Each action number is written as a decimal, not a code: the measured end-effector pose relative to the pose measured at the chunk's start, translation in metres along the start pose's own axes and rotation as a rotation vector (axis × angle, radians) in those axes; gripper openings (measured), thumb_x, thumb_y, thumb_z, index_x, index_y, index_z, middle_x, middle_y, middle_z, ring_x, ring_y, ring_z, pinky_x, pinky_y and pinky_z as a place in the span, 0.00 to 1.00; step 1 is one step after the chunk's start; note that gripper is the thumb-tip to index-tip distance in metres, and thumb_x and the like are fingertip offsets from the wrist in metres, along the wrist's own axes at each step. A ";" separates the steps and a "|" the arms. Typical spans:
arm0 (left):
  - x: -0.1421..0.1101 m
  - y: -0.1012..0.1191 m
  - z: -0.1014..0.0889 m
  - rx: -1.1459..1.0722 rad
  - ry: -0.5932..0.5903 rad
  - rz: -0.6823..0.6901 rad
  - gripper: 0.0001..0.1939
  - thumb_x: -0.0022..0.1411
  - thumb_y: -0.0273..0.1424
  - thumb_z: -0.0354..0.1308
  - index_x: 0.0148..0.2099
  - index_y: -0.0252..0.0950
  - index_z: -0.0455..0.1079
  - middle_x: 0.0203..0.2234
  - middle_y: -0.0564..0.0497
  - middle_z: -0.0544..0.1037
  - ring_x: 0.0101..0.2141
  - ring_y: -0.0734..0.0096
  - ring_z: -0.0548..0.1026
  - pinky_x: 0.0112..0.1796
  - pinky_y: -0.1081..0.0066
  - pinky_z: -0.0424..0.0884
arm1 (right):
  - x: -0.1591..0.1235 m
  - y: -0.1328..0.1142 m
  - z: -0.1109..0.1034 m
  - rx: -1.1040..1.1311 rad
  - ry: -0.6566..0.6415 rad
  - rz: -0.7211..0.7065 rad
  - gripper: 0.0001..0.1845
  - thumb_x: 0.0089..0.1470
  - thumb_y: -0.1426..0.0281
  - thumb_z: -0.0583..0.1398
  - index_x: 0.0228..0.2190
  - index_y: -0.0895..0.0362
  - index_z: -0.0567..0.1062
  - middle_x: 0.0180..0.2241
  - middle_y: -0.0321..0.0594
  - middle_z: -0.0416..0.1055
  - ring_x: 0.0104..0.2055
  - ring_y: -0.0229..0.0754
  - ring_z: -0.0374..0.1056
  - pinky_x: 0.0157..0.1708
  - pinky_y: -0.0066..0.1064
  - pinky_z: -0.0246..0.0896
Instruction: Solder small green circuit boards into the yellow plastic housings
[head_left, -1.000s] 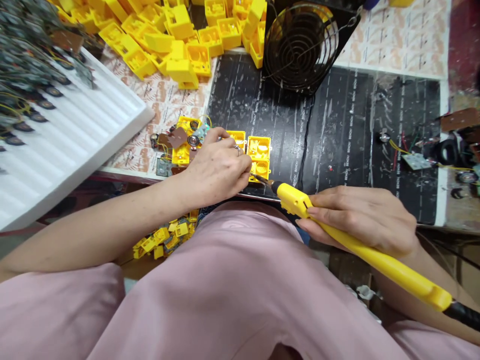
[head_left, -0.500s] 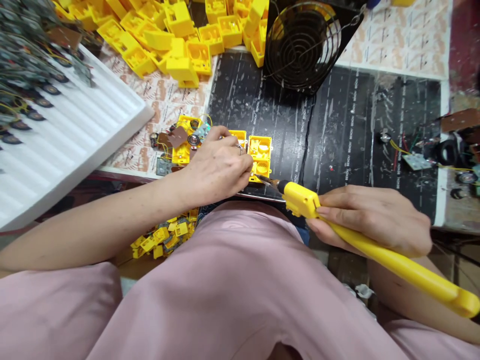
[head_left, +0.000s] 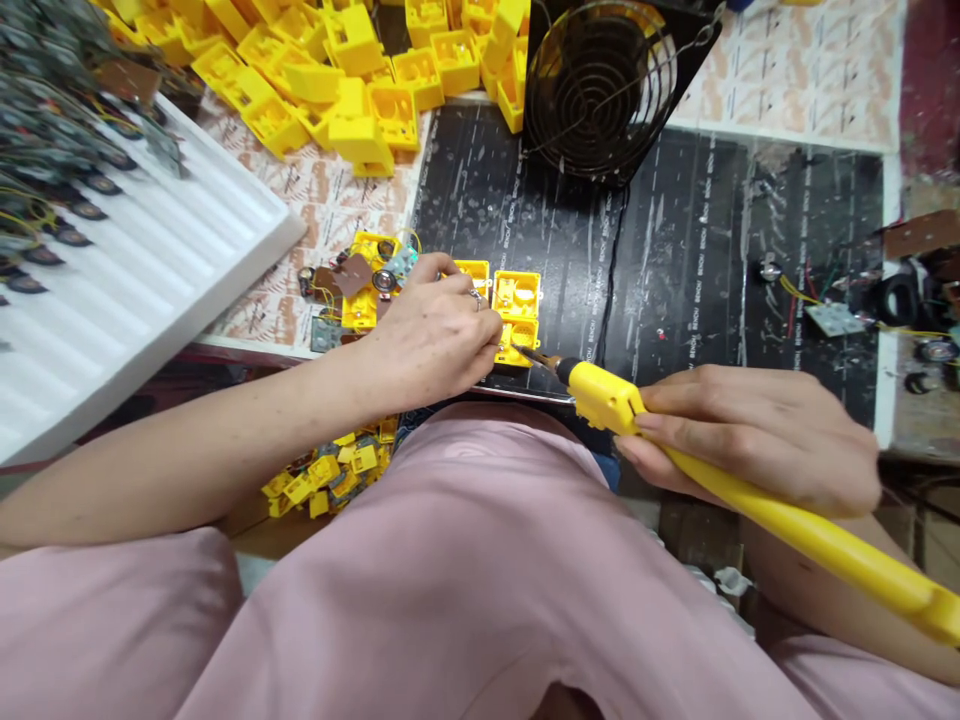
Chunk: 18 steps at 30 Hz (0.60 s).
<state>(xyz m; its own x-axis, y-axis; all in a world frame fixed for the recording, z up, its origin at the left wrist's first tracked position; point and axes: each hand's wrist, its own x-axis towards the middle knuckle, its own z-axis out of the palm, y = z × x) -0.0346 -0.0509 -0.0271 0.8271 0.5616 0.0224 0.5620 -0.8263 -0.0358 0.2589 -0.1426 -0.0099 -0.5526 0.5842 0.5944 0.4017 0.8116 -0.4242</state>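
Head view looks down past a lap in pink trousers point(head_left: 465, 610) onto a black printed mat point(head_left: 510, 210) laid over a bench. A white ribbed foam tray point(head_left: 165, 300) angles in from the left, its far end loaded with wired round components point(head_left: 67, 170). A heap of yellow plastic housings point(head_left: 360, 90) lies at the far left of the mat, and a caged fan point(head_left: 600, 90) stands beside it at the far edge. Wired circuit parts point(head_left: 832, 318) sit off to the right, and a smaller pile of yellow pieces point(head_left: 322, 470) lies close against the lap.

At the near edge of the mat sits a yellow open-topped housing point(head_left: 517, 320), with more yellow parts and wiring point(head_left: 367, 290) to its left. The left hand point(head_left: 427, 335), wearing a ring point(head_left: 475, 295), is curled over these parts, right next to the housing; its fingers partly hide them, so whether it grips anything I cannot tell.

The right hand point(head_left: 757, 440) is clenched around a yellow-handled soldering iron point(head_left: 795, 525). The iron's long axis runs diagonally from near right to far left, so its metal tip point(head_left: 536, 357) points at the housing's near corner, just beside it or touching, I cannot tell which. The left hand is the nearer of the two to the housing.
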 end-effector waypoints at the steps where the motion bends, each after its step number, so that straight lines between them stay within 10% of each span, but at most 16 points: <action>1: 0.000 0.000 0.000 0.015 -0.001 0.003 0.18 0.73 0.30 0.49 0.30 0.40 0.72 0.22 0.51 0.75 0.32 0.61 0.73 0.54 0.52 0.71 | -0.001 0.001 0.002 0.000 0.008 -0.008 0.12 0.56 0.78 0.75 0.39 0.62 0.79 0.34 0.43 0.82 0.33 0.40 0.79 0.34 0.29 0.77; 18: 0.001 0.004 -0.003 0.096 0.022 0.006 0.18 0.74 0.29 0.47 0.29 0.41 0.67 0.22 0.51 0.76 0.32 0.62 0.74 0.52 0.51 0.73 | -0.002 -0.009 -0.004 -0.002 -0.015 0.129 0.13 0.60 0.79 0.71 0.42 0.54 0.78 0.34 0.36 0.82 0.34 0.40 0.81 0.35 0.30 0.81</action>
<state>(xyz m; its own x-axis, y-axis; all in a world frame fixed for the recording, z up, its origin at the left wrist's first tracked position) -0.0317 -0.0536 -0.0240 0.8310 0.5545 0.0436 0.5550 -0.8214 -0.1315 0.2596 -0.1506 -0.0044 -0.5071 0.6836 0.5250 0.4713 0.7299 -0.4951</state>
